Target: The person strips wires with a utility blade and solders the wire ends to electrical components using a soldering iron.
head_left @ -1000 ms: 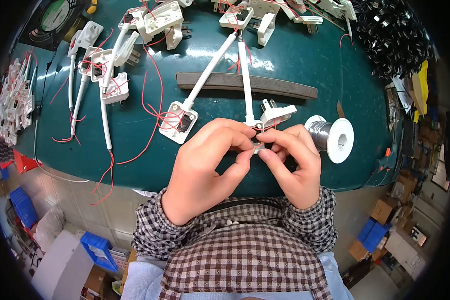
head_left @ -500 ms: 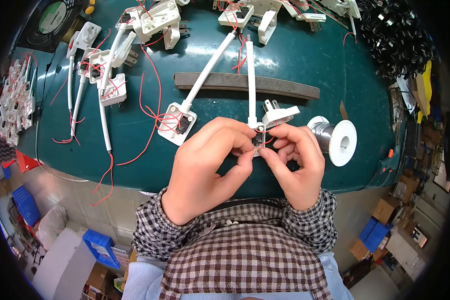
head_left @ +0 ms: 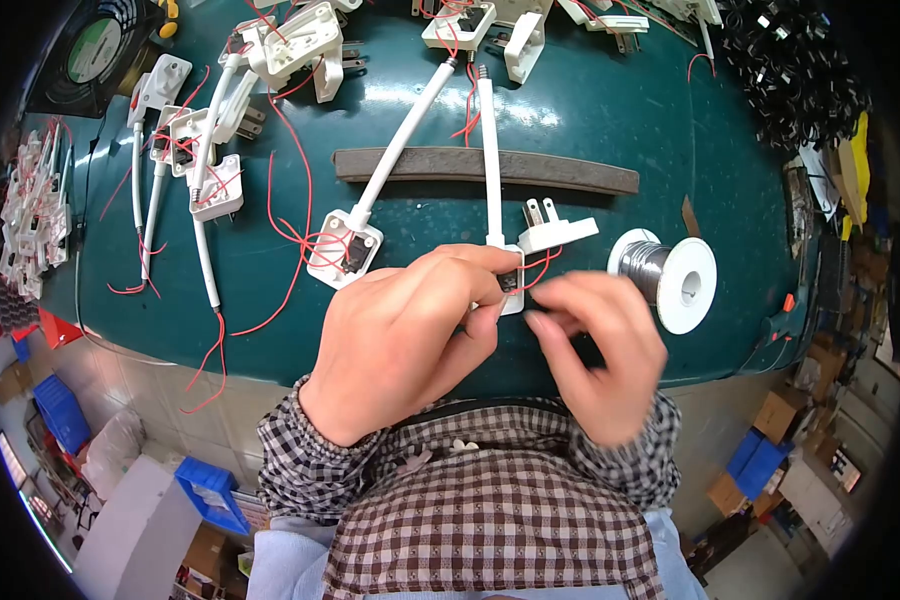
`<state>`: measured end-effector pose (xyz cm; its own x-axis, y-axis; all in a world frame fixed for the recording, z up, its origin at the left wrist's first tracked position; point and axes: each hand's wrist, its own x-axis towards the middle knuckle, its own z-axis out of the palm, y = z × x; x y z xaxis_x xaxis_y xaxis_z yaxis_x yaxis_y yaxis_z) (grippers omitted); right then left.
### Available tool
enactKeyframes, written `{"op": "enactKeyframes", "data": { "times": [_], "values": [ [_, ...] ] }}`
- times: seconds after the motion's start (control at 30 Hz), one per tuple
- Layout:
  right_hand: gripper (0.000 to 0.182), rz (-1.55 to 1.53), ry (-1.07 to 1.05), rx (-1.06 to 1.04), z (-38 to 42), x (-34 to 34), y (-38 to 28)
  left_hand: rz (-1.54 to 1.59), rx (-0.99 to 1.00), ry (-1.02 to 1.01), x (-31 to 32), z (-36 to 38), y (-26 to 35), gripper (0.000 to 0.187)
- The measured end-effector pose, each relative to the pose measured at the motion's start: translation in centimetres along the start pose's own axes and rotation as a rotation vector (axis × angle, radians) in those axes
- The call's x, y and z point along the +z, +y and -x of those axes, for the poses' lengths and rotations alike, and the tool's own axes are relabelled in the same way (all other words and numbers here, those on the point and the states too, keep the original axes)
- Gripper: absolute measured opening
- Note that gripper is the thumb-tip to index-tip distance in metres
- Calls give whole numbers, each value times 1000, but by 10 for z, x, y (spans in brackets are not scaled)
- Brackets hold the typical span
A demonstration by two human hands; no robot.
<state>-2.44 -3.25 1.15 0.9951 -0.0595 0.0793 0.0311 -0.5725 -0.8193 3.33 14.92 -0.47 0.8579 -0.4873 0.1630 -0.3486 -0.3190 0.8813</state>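
My left hand (head_left: 400, 335) is closed on a small white plastic housing (head_left: 515, 303) with a black part inside. A white tube (head_left: 492, 160) runs up from this housing across the bar. Just to the right, my right hand (head_left: 610, 345) is slightly blurred, its thumb and forefinger apart with nothing visible between them. Thin red wires (head_left: 545, 268) link the housing to a white plug cover (head_left: 560, 233) with two metal prongs pointing up. My left fingers hide part of the housing.
A grey bar (head_left: 570, 172) lies across the green table. A solder wire spool (head_left: 688, 285) stands at the right. Another wired housing (head_left: 322, 262) lies left of my hands. More white assemblies (head_left: 295, 45) and a heap of black parts (head_left: 785, 75) sit further back.
My right hand has drawn back to the right from the housing, and its fingers have left the red wires. My left hand keeps its hold, shifted slightly left. The plug cover now sits more upright.
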Motion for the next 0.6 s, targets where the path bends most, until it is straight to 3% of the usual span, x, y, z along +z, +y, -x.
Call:
{"op": "enactKeyframes", "data": {
  "times": [0.07, 0.13, 0.2, 0.27, 0.3, 0.37, 0.47, 0.6],
  "values": [
    [19, 229, 51, -197, 10, -36, -11, -72, 48, -23, -3, -2, 0, 17],
    [17, 108, 448, 50, 37, -70, 5, -27, 79, -28, -4, -3, -6, 17],
    [20, 355, 841, 218, 41, -121, 46, 24, 116, -38, -3, -7, -9, 17],
    [27, 422, 989, 317, 65, -197, 119, -40, 185, -8, -1, -9, -8, 17],
    [35, 480, 973, 389, 88, -233, 159, -34, 152, -18, 0, -8, -8, 17],
    [49, 555, 883, 830, 113, -271, 208, -1, 115, -16, 1, -7, -10, 17],
    [65, 154, 901, 1007, 118, -294, 231, 49, 57, -18, -1, -8, -8, 17],
    [69, 308, 913, 1207, 82, -298, 226, 72, 43, -5, 0, -11, -7, 17]
  ]
}}
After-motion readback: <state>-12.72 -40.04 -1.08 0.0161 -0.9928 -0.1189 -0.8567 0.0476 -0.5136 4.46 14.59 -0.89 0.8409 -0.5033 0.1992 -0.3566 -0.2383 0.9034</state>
